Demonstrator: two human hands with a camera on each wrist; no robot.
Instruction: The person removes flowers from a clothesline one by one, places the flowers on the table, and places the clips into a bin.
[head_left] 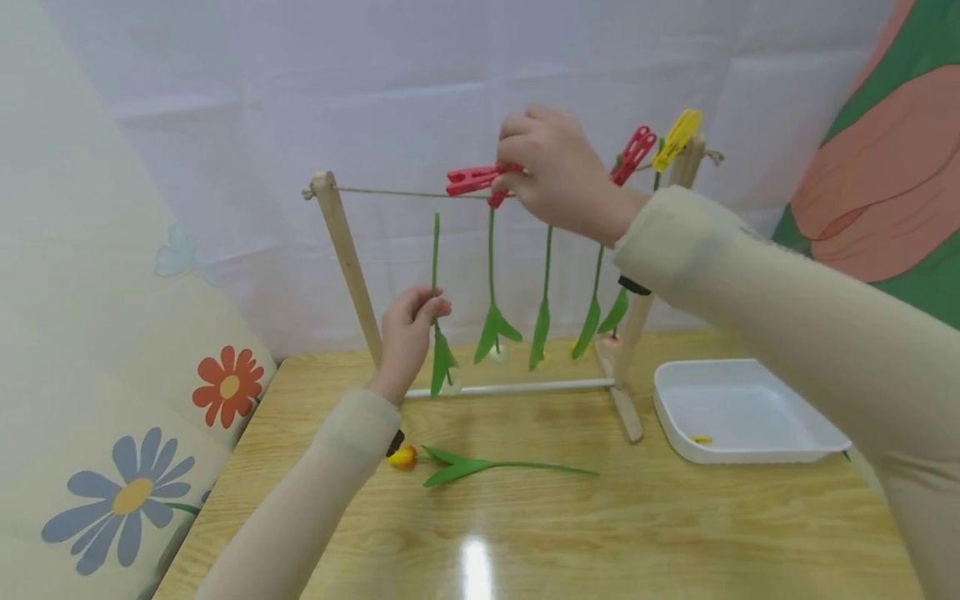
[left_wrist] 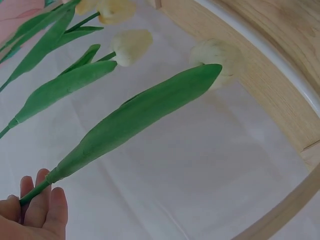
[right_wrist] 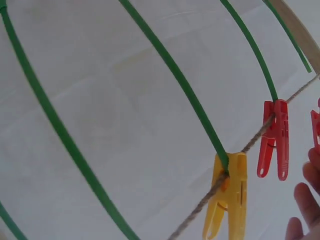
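While the left hand (head_left: 407, 340) pinched an upside-down white tulip (left_wrist: 132, 127) by its stem, thumb against fingers, the right hand (head_left: 553, 171) was up at rope height, fingers curled on a red clothespin (head_left: 468, 180). Couldn't tell how far apart that pin's jaws were.

White tulip: left of the clipped row, stem end just under the rope (head_left: 397, 193), not touching it. Bloom pointed down, near the rack's white bar (head_left: 540, 387).

Four more tulips hung bloom-down to its right. Pins on them, left to right: a clipped red pin (right_wrist: 283, 137), a yellow pin (right_wrist: 237, 190) hidden behind the right hand in head view, a second red pin (head_left: 633, 156), and an end yellow pin (head_left: 678, 140) by the right post.

One orange-yellow tulip (head_left: 459, 470) lay on the table (head_left: 600, 542) in front of the rack, bloom to the left. White tray (head_left: 750, 408) sat right of the rack, small yellow piece (head_left: 701, 439) inside, too small to identify.
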